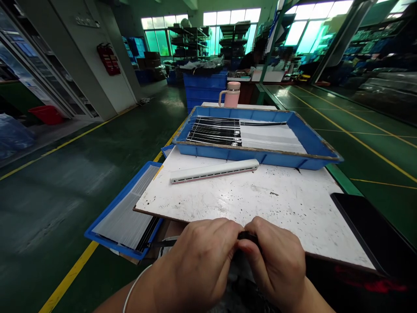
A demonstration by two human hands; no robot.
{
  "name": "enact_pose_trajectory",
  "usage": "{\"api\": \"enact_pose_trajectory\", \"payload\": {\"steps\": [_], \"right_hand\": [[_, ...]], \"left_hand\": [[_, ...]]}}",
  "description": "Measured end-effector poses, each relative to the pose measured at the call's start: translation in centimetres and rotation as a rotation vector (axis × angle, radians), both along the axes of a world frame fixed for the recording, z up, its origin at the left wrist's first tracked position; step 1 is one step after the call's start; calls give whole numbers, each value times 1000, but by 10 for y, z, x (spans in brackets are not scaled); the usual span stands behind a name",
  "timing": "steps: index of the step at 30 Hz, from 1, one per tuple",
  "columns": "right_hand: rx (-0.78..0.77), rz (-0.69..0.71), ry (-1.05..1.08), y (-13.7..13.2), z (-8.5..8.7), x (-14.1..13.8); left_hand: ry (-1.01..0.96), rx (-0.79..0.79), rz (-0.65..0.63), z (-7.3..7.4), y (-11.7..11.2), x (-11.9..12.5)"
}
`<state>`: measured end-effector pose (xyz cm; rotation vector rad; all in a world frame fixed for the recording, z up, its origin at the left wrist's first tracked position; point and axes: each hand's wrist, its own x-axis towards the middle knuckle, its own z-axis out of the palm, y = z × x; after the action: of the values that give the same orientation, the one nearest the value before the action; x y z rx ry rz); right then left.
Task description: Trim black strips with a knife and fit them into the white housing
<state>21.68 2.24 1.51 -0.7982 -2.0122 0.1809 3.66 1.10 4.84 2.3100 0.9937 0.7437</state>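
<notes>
My left hand (203, 256) and my right hand (276, 256) meet at the near edge of the white tabletop (221, 204). Both are closed, thumbs and fingers pinching a thin black strip (249, 236), most of which the fingers cover. A dark strip end (164, 243) sticks out to the left behind my left hand; whether it belongs to the same piece I cannot tell. Beyond the hands, a long white piece (215, 171) with a row of dark slots and a pink line along its side lies slightly askew on the tabletop.
A blue tray (228, 153) at the back holds several black strips (215, 131) on white sheets. Behind it stands a pink mug (232, 95). Lower left is another blue tray (114, 208) with sheets and strips. A flat black slab (374, 230) lies at the right edge.
</notes>
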Motion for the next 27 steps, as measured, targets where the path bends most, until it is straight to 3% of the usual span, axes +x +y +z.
{"api": "enact_pose_trajectory", "payload": {"steps": [14, 27], "right_hand": [[-38, -8, 21, -1, 7, 0], [39, 16, 2, -2, 0, 5]], "left_hand": [[-34, 2, -20, 3, 1, 1], [-59, -38, 7, -3, 0, 6]]}}
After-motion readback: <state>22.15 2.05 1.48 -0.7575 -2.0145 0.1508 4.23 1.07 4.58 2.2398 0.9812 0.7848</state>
